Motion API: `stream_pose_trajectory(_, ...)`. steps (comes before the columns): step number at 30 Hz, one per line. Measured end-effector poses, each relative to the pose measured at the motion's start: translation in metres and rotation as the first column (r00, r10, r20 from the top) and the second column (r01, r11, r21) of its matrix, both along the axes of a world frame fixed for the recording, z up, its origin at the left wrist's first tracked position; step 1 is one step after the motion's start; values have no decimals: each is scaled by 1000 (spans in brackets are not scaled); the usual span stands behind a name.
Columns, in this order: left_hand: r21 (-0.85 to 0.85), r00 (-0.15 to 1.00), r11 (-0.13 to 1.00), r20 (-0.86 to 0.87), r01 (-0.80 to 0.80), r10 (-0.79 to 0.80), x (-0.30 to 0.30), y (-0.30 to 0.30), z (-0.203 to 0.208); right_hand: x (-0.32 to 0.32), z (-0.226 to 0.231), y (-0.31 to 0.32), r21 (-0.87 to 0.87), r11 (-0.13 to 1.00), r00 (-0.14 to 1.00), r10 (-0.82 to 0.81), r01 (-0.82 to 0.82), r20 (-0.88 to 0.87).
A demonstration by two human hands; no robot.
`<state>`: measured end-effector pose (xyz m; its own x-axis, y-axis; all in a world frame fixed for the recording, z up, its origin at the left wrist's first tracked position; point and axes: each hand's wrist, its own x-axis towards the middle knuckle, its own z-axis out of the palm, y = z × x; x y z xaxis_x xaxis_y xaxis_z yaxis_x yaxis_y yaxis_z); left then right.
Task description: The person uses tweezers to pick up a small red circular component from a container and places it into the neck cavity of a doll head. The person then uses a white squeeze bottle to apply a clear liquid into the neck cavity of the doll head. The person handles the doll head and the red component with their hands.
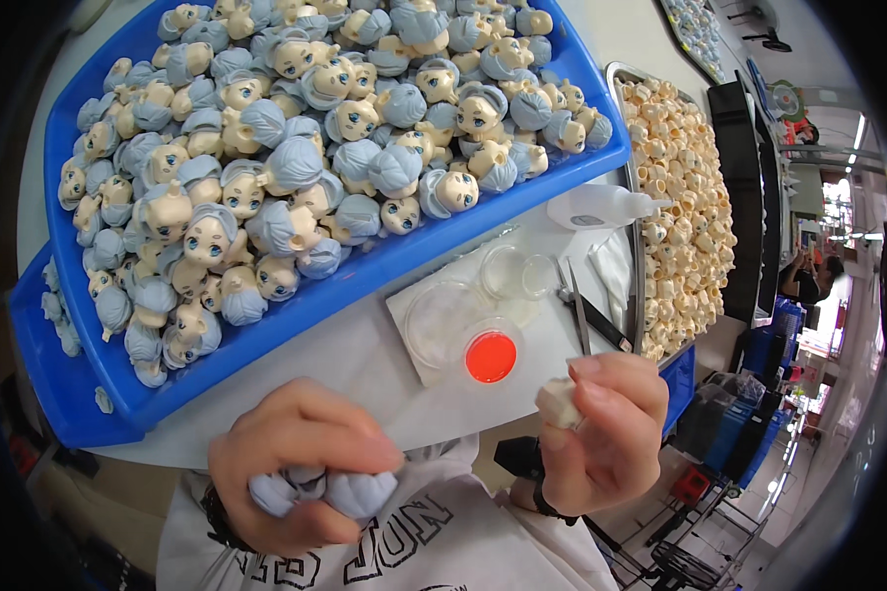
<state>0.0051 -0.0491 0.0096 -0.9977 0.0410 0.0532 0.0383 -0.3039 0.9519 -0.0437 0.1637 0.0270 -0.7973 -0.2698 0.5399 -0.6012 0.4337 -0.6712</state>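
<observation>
Near the lower edge, my left hand is curled around grey-blue doll hair pieces; two rounded parts show between the fingers, and whether they are joined I cannot tell. To its right, my right hand pinches a small cream doll part between thumb and fingertips, held apart from the left hand. Past the hands, a blue tray is heaped with doll heads that have pale faces, blue eyes and grey-blue hair. At the right, a metal tray carries many cream hollow parts like the pinched one.
On the white table lie a round dish of red-orange material, clear shallow dishes, tweezers, a black-handled tool and a white squeeze bottle. A second blue tray sits at the left. A person is far off at the right.
</observation>
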Motion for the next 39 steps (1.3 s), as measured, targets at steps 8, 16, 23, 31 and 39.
stream_pose_trajectory(8, 180, 983, 983, 178, 18, -51, 3, -7, -7, -2, 7, -16, 168, 985, 992, -66, 47, 108)
stream_pose_trajectory(16, 14, 990, 996, 109, 93, -94, -3, -8, 0, -1, 16, -15, 199, 969, 981, -166, 144, 99)
stream_pose_trajectory(23, -19, 1000, 1000, -7, -5, 5, -3, -3, -15, 0, 8, -8, 132, 976, 975, -188, 172, 120)
stream_pose_trajectory(31, 0, 1000, 1000, 5, -14, 14, -1, 0, -17, -6, 17, -8, 211, 977, 988, -63, 33, 138)
stream_pose_trajectory(39, -104, 990, 992, -108, 76, -87, -3, -5, -20, -14, 22, -18, 394, 919, 996, -24, -10, 82)
